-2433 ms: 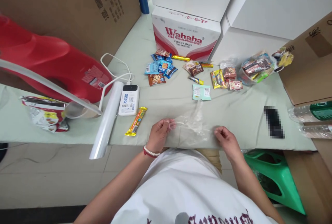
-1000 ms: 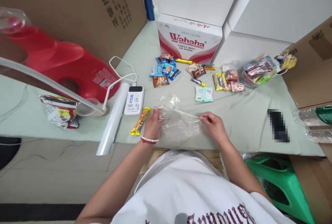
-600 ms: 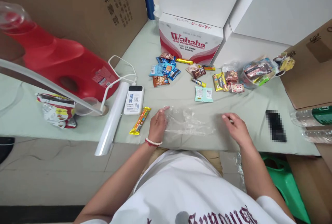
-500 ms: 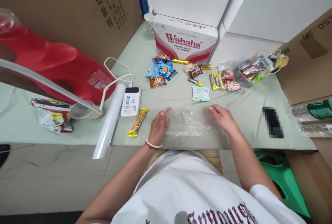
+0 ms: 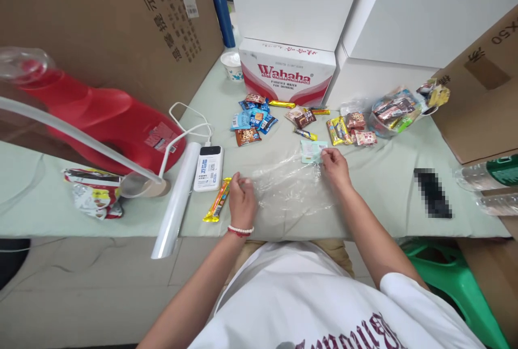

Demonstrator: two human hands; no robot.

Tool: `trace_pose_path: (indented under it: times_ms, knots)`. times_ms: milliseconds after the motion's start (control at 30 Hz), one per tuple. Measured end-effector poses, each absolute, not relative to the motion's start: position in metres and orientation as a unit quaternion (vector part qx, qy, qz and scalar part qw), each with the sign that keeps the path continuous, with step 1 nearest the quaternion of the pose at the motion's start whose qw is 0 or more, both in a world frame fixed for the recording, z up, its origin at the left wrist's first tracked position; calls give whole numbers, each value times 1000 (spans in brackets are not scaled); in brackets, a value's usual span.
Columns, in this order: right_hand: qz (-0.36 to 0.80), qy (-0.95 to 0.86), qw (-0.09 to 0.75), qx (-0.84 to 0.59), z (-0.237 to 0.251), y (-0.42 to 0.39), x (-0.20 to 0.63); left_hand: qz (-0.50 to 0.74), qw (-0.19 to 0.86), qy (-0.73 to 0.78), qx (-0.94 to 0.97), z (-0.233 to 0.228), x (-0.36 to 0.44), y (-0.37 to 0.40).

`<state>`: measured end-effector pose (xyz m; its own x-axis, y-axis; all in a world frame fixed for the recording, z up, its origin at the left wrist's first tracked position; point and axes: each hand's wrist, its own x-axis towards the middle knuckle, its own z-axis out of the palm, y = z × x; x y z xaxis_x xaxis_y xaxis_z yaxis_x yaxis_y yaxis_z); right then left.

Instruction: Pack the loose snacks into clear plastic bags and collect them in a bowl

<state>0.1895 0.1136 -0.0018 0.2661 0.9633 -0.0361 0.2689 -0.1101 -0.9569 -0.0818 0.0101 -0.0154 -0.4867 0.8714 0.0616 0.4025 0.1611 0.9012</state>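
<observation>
A sheet of clear plastic film (image 5: 293, 190) lies spread and wrinkled over the table in front of me. My left hand (image 5: 243, 200) is closed at its left edge, with fingers pinched together. On the opposite side, my right hand (image 5: 335, 168) pinches the film's right edge beside a mint-green snack packet (image 5: 311, 151). The film's far part reaches to this packet and seems to overlap it. A yellow and orange snack bar (image 5: 217, 202) lies just left of my left hand, its upper end partly hidden by the fingers.
Snack packets (image 5: 251, 120) lie beyond the film, before a Wahaha box (image 5: 287, 71). A filled clear tub (image 5: 384, 122) stands right of them. On the left are a white power bank (image 5: 208, 168), a plastic roll (image 5: 178, 198) and a red jug (image 5: 105, 117). A phone (image 5: 433, 192) lies right.
The film is spread wider and farther from me, up to the mint packet. My left hand has shifted left to the snack bar; my right hand has moved forward and closed on the film.
</observation>
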Motion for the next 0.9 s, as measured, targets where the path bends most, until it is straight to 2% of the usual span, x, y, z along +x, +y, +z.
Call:
trace_pose_path:
  times_ms: [100, 167, 267, 333, 533, 600, 767, 900]
  knots:
    - [333, -516, 412, -673, -2, 114, 190, 416, 43, 726, 546, -11, -72, 10]
    - [319, -553, 364, -678, -7, 108, 186, 356, -12, 668, 653, -5, -66, 13]
    - [335, -590, 338, -652, -18, 96, 189, 225, 31, 584, 779, -3, -62, 29]
    - [330, -591, 336, -654, -21, 93, 203, 149, 70, 582, 796, -8, -66, 40]
    - [133, -635, 271, -711, 8, 148, 247, 73, 76, 612, 784, -23, -77, 33]
    - [111, -692, 219, -679, 20, 182, 234, 64, 76, 612, 785, -21, -76, 24]
    - [109, -776, 5, -621, 24, 242, 174, 65, 78, 608, 787, -21, -77, 10]
    - [92, -782, -72, -612, 25, 260, 178, 76, 77, 600, 793, -23, -82, 5]
